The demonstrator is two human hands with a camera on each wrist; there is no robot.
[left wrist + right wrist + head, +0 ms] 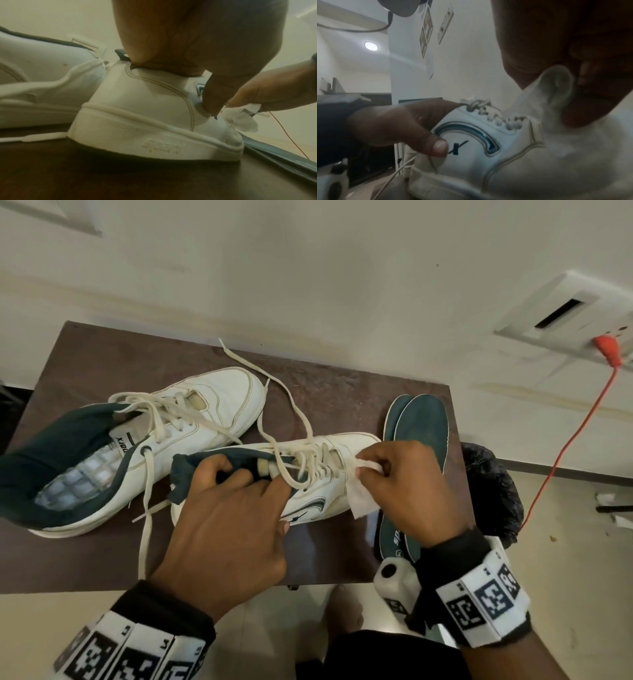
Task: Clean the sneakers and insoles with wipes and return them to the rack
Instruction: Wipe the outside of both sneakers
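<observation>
Two white sneakers with dark green lining lie on a dark brown table (89, 364). My left hand (236, 494) grips the near sneaker (318, 501) at its collar, fingers inside the opening and thumb on its side; the heel of this sneaker (137, 121) fills the left wrist view. My right hand (394, 470) pinches a white wipe (363, 501) against that sneaker's toe side. The wipe (556, 97) shows close up in the right wrist view, above the sneaker's side logo (471, 138). The other sneaker (137, 440) lies to the left, laces loose. Two green insoles (421, 426) lie stacked at the table's right end.
A black bag (489, 491) sits off the table's right edge. An orange cable (568, 440) runs from a wall socket (582, 313) down to the floor. The table's far edge stands against a cream wall. Loose laces (281, 385) trail across the table's middle.
</observation>
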